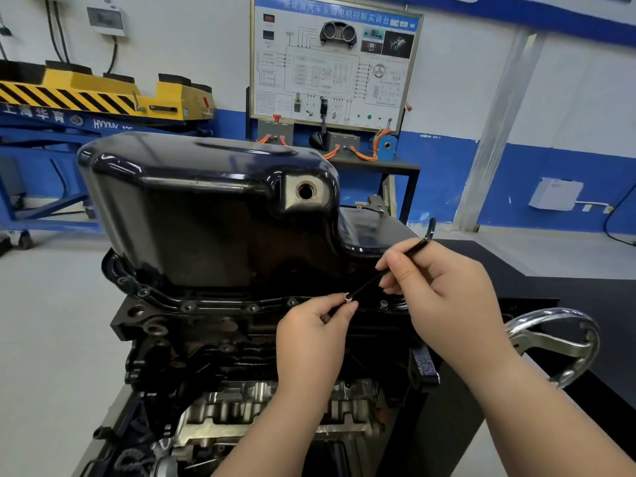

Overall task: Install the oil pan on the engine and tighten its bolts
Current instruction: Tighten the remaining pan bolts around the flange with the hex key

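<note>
Head view: black oil pan seated on the engine. At the pan's right flange, my left hand pinches a bolt at the hex key tip; my right hand pinches its shank. Behind the pan, a training board; left of it, grey floor.

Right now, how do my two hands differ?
Left hand pinches the bolt at the tip of the key, low by the pan flange. Right hand pinches that key mid-shaft, higher and farther right. Both grip with fingertips, sharing one tool.
</note>
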